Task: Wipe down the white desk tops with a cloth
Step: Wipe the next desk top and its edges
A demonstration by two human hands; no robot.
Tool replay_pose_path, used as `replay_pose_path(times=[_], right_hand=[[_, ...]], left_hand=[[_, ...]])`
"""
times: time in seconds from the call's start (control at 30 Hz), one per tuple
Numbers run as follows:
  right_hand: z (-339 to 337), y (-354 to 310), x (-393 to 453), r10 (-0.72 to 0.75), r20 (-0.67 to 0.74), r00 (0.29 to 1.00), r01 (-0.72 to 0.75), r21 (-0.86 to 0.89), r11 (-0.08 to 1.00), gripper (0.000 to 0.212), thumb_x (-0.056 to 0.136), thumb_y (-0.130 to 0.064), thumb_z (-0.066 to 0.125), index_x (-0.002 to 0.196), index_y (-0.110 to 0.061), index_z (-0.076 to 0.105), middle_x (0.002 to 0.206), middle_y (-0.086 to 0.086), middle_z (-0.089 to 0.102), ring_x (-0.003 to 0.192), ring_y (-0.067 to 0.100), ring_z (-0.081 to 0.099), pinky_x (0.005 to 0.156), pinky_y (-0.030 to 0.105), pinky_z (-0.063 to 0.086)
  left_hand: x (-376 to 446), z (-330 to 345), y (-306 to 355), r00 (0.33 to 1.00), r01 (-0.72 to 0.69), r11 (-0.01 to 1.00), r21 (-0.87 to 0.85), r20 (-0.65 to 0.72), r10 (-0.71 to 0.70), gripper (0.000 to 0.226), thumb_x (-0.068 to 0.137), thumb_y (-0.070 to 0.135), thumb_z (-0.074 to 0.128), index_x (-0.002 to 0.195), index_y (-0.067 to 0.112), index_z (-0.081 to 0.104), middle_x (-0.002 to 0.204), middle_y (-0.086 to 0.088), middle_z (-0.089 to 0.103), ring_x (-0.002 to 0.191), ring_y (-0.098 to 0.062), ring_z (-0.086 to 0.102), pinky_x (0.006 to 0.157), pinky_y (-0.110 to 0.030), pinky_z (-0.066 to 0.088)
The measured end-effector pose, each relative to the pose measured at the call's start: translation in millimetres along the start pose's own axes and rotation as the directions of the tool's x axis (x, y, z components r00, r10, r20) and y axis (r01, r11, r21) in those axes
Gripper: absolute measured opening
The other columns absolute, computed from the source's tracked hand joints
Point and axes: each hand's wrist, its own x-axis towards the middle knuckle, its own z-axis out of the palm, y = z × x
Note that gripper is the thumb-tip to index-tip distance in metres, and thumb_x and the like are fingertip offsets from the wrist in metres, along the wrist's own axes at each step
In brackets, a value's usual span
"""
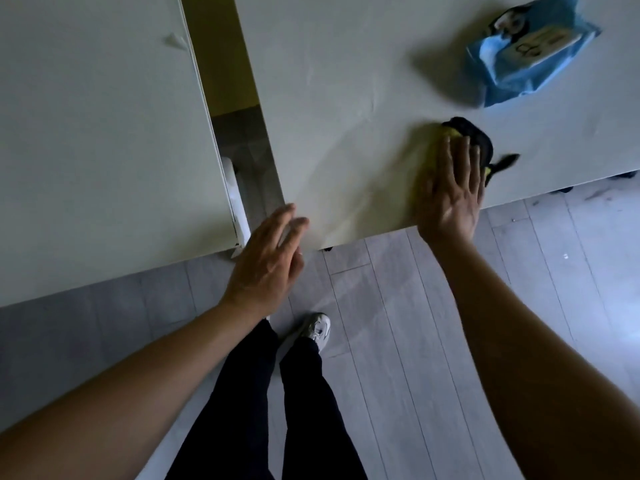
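Two white desk tops stand side by side, the left desk (97,140) and the right desk (346,98), with a narrow gap between them. A dark cloth with yellow parts (476,133) lies on the right desk near its front edge. My right hand (453,188) presses flat on the cloth with straight, spread fingers and hides most of it. My left hand (266,261) hovers with relaxed, straight fingers at the front left corner of the right desk and holds nothing.
A blue pack of wipes (530,53) lies on the right desk behind the cloth. The gap between the desks (225,98) shows floor and a white desk leg (237,202). Grey plank floor (433,341) lies below, with my legs and a white shoe (317,329).
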Motion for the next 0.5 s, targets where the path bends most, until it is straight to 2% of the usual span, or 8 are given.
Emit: replay_pose_path(times=[0.07, 0.1, 0.17, 0.27, 0.37, 0.4, 0.43, 0.5], right_hand=[[1.9, -12.0, 1.7, 0.040, -0.032, 0.999, -0.040, 0.001, 0.999, 0.066, 0.099, -0.046, 0.021, 0.161, -0.025, 0.020, 0.169, 0.006, 0.014, 0.156, 0.025, 0.007, 0.127, 0.047, 0.003], [5.7, -25.3, -0.7, -0.005, -0.023, 1.000, 0.005, 0.016, 1.000, 0.068, 0.097, -0.045, 0.024, 0.160, -0.022, 0.024, 0.168, 0.008, 0.018, 0.156, 0.027, 0.011, 0.127, 0.048, 0.002], [21.5, -63.2, -8.2, -0.245, 0.026, 0.969, 0.244, 0.047, 0.969, 0.061, 0.099, -0.035, 0.036, 0.157, -0.016, 0.034, 0.164, 0.013, 0.027, 0.154, 0.031, 0.019, 0.126, 0.051, 0.007], [39.3, -129.1, -11.7, -0.603, 0.110, 0.790, 0.584, 0.166, 0.795, 0.053, 0.104, -0.030, 0.038, 0.156, -0.018, 0.037, 0.164, 0.010, 0.028, 0.155, 0.027, 0.018, 0.127, 0.045, 0.011], [42.1, -148.0, 0.6, -0.766, 0.177, 0.618, 0.737, 0.207, 0.643, 0.053, 0.107, -0.037, 0.033, 0.159, -0.025, 0.030, 0.167, 0.003, 0.021, 0.156, 0.021, 0.011, 0.127, 0.045, 0.012], [42.7, -140.2, 6.9, -0.783, 0.188, 0.593, 0.759, 0.195, 0.622, 0.054, 0.107, -0.039, 0.034, 0.159, -0.025, 0.028, 0.167, 0.002, 0.020, 0.156, 0.020, 0.011, 0.127, 0.045, 0.012], [43.2, -128.4, 13.0, -0.766, 0.182, 0.616, 0.744, 0.185, 0.642, 0.054, 0.107, -0.039, 0.037, 0.159, -0.025, 0.029, 0.167, 0.003, 0.022, 0.156, 0.021, 0.012, 0.127, 0.045, 0.013], [42.1, -97.0, 28.7, -0.606, 0.078, 0.792, 0.589, 0.169, 0.790, 0.054, 0.102, -0.034, 0.044, 0.155, -0.020, 0.040, 0.162, 0.010, 0.033, 0.153, 0.028, 0.023, 0.125, 0.047, 0.020]], left_hand=[[-4.4, 6.8, 2.0, 0.999, 0.036, 0.999, -0.023, -0.026, -0.036, 0.050, 0.104, 0.013, 0.056, 0.153, 0.008, 0.050, 0.163, -0.016, 0.038, 0.145, -0.032, 0.044, 0.119, -0.039, 0.041], [-8.2, 9.2, 0.1, 0.999, 0.028, 0.999, -0.020, -0.029, -0.029, 0.054, 0.102, 0.011, 0.059, 0.155, 0.010, 0.047, 0.165, -0.015, 0.036, 0.146, -0.032, 0.043, 0.120, -0.041, 0.041], [-13.7, 11.3, -4.6, 1.000, 0.016, 1.000, 0.015, -0.018, -0.016, 0.062, 0.100, 0.011, 0.060, 0.159, 0.014, 0.041, 0.166, -0.015, 0.033, 0.150, -0.034, 0.037, 0.120, -0.047, 0.041], [-15.4, 13.3, -5.4, 1.000, 0.022, 0.995, 0.096, -0.012, -0.021, 0.062, 0.100, 0.015, 0.056, 0.160, 0.017, 0.040, 0.165, -0.016, 0.036, 0.154, -0.038, 0.029, 0.122, -0.054, 0.035], [-16.4, 11.9, -1.6, 0.999, 0.039, 0.992, 0.121, -0.017, -0.038, 0.061, 0.102, 0.022, 0.051, 0.161, 0.017, 0.038, 0.165, -0.016, 0.036, 0.156, -0.038, 0.026, 0.124, -0.055, 0.031], [-17.0, 11.7, -1.2, 0.999, 0.040, 0.992, 0.119, -0.020, -0.038, 0.060, 0.103, 0.022, 0.049, 0.161, 0.018, 0.038, 0.166, -0.015, 0.036, 0.156, -0.038, 0.026, 0.125, -0.054, 0.030], [-17.9, 11.8, -0.5, 0.999, 0.041, 0.993, 0.113, -0.027, -0.038, 0.057, 0.104, 0.023, 0.047, 0.161, 0.018, 0.039, 0.165, -0.014, 0.036, 0.156, -0.038, 0.027, 0.124, -0.053, 0.031], [-18.0, 12.1, 1.5, 0.998, 0.058, 0.993, 0.103, -0.035, -0.054, 0.055, 0.105, 0.026, 0.040, 0.160, 0.018, 0.041, 0.165, -0.013, 0.037, 0.156, -0.037, 0.028, 0.122, -0.053, 0.034]])
